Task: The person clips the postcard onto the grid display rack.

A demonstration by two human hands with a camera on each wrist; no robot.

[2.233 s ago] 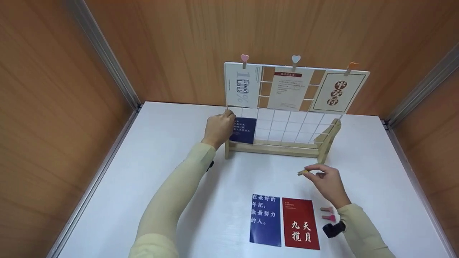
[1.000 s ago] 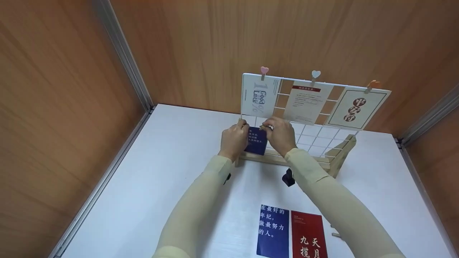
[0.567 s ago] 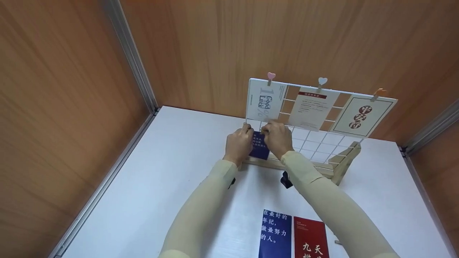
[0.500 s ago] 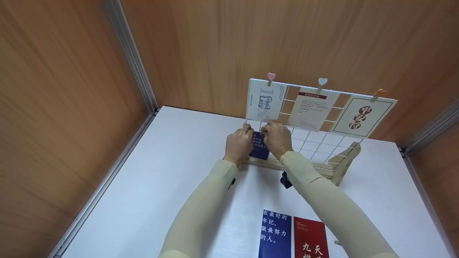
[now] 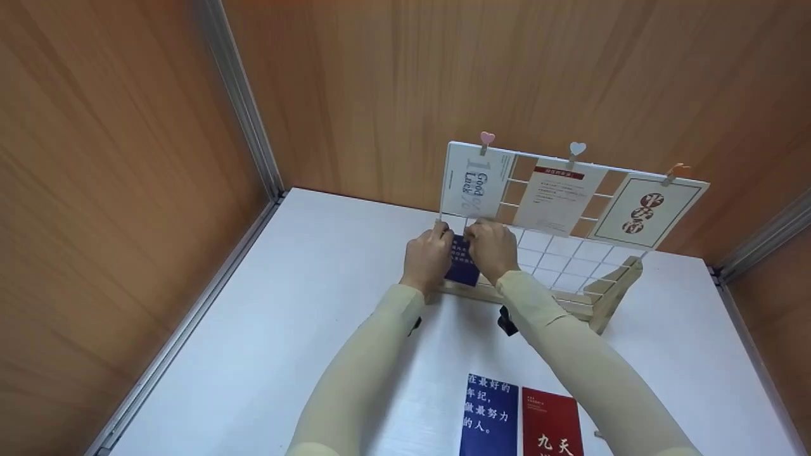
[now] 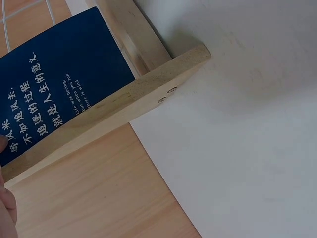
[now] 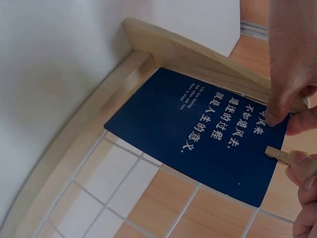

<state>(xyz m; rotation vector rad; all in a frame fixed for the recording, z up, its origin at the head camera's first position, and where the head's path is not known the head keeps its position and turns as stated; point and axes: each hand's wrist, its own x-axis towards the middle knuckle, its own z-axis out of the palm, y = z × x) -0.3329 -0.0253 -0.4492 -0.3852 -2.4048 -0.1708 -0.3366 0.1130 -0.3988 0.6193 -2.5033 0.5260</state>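
Note:
A dark blue card [image 5: 464, 269] with white writing stands against the lower left of a white wire grid rack, above its wooden base [image 5: 613, 296]. My left hand [image 5: 427, 256] pinches the card's upper left corner; the right wrist view shows that thumb [image 7: 278, 106] on its printed face. My right hand [image 5: 494, 247] pinches a small wooden clothespin [image 7: 277, 154], whose tips overlap the card's top edge. From the head view the clothespin is hidden behind my fingers. In the left wrist view the card [image 6: 74, 64] lies along the rack's wooden side leg [image 6: 114, 106].
Along the rack's top hang a "Good Luck" card [image 5: 475, 183], a red-headed white card [image 5: 561, 202] and a bordered card [image 5: 646, 215], each under a clip. A blue card [image 5: 488, 418] and a red card [image 5: 550, 418] lie on the white table, near my right sleeve.
My right hand has carried the clothespin from above the table at right, up and left to the blue card's top edge. My left hand stays at the card's corner. The head view has shifted.

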